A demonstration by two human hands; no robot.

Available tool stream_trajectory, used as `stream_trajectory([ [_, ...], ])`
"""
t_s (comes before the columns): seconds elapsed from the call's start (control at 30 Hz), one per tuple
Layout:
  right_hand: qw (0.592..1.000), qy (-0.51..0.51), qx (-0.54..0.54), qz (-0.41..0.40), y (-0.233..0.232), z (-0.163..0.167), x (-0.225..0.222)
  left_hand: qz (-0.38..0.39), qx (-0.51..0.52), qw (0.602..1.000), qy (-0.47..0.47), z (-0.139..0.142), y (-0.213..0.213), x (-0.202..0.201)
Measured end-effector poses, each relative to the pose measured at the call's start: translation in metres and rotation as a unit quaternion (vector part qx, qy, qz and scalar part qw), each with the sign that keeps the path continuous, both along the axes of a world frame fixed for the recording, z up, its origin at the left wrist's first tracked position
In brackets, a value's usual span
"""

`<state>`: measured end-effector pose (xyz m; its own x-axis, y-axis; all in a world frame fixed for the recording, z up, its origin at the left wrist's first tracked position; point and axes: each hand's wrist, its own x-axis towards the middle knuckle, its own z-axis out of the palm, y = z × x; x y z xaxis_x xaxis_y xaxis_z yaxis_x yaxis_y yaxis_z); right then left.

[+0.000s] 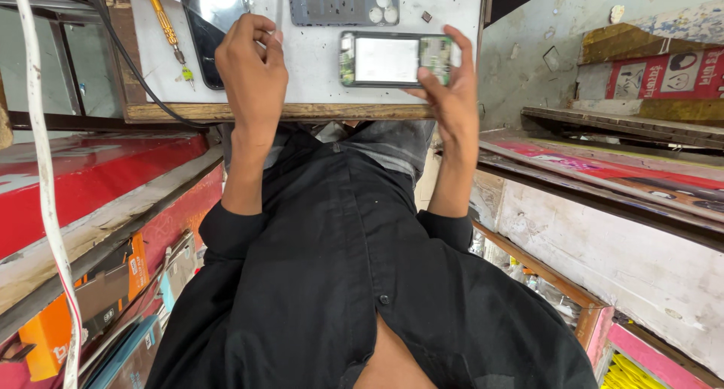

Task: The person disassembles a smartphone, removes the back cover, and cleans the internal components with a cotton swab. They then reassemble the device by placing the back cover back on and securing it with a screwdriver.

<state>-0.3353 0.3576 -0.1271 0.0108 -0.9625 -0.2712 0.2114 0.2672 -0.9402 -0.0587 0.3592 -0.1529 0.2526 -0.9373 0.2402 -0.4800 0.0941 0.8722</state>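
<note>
- My right hand (451, 95) grips an opened phone (395, 59) by its end, thumb and fingers pinching the edges; the phone lies flat on the white worktable (317, 57), its inner parts showing.
- My left hand (253, 68) is curled on the table, fingertips pinched together; I cannot tell what they hold.
- Just beside my left hand lie a dark glass panel (215, 16) and a yellow-handled screwdriver (167, 27).
- A grey phone back frame (343, 2) lies above the phone.
- An orange box (53, 321) stands on the shelf below, contents hidden.

A white-topped wooden worktable (317, 72) stands ahead — red-painted shelving (90, 185) with stacked cardboard boxes (83, 298) to one side, a scuffed grey plaster wall (543, 50) opposite.
</note>
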Motion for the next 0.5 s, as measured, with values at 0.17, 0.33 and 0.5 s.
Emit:
stream_trajectory([
  [0.17,0.997,0.027,0.001,0.069,-0.003,-0.004,0.032,0.014,-0.003,0.999,-0.049,0.004,0.0,0.003],
  [0.33,0.996,0.02,0.007,0.082,-0.008,-0.001,0.048,0.013,0.002,0.997,-0.075,0.007,-0.005,0.004],
  [0.5,0.995,0.025,0.019,0.095,-0.01,0.001,0.048,0.023,0.021,0.995,-0.092,0.005,-0.007,0.003],
])
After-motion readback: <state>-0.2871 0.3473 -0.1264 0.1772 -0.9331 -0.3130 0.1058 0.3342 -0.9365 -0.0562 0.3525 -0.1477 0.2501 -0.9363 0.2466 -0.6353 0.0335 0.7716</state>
